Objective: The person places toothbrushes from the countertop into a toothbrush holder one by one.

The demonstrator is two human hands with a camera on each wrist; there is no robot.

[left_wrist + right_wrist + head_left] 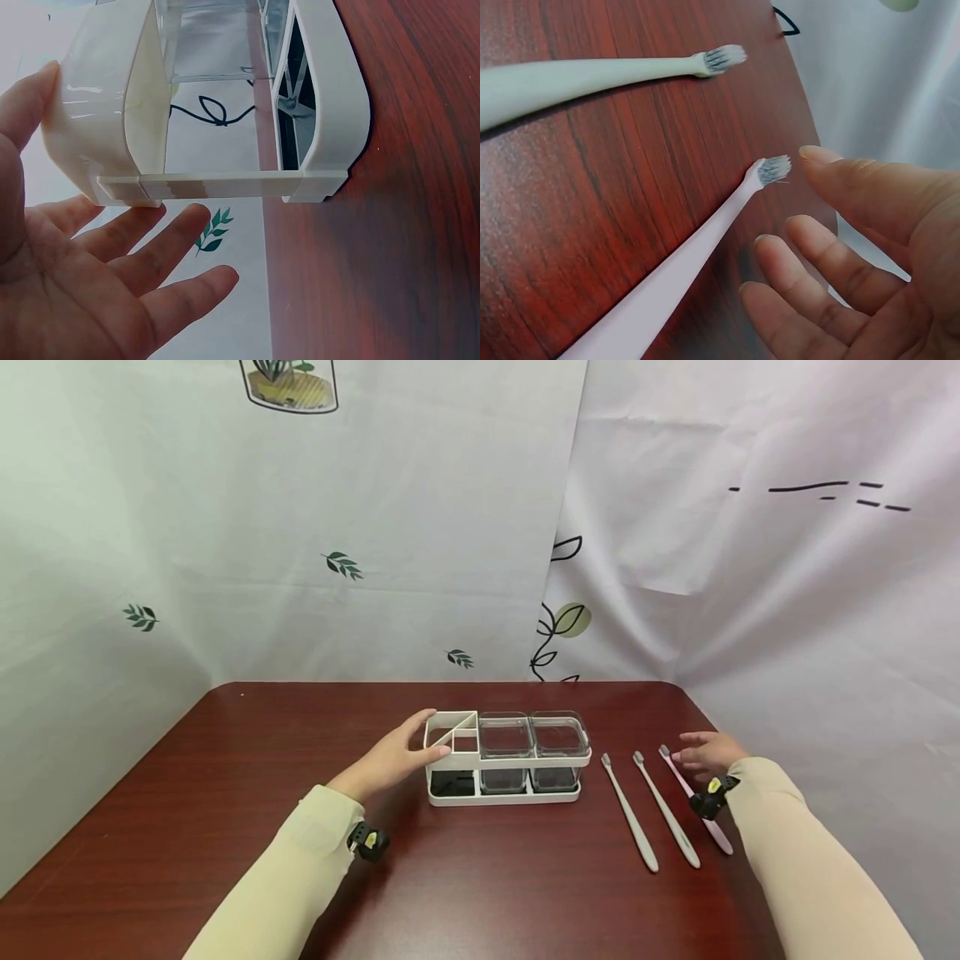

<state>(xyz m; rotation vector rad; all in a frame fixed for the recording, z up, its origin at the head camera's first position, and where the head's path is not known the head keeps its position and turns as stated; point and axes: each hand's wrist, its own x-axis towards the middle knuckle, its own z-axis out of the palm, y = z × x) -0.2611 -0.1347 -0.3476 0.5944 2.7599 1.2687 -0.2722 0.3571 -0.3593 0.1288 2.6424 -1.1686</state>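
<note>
A white toothbrush holder (pixel 506 800) with a two-level frame and two clear cups (pixel 506 737) stands on the table. My left hand (pixel 393 760) grips its left end at the upper rim (pixel 97 97), thumb on the front and index finger reaching round to the back; the other fingers spread loosely beside it. My right hand (pixel 708 752) hovers over the head end of a pink toothbrush (pixel 682 270), thumb and fingers apart around the bristles. Two pale toothbrushes, a middle one (pixel 667 810) and a left one (pixel 630 814), lie parallel to it.
The dark red wooden table (pixel 225 827) ends at a printed white curtain (pixel 405 527) behind and on the right. The toothbrushes lie between the holder and the table's right edge, bristle ends away from me.
</note>
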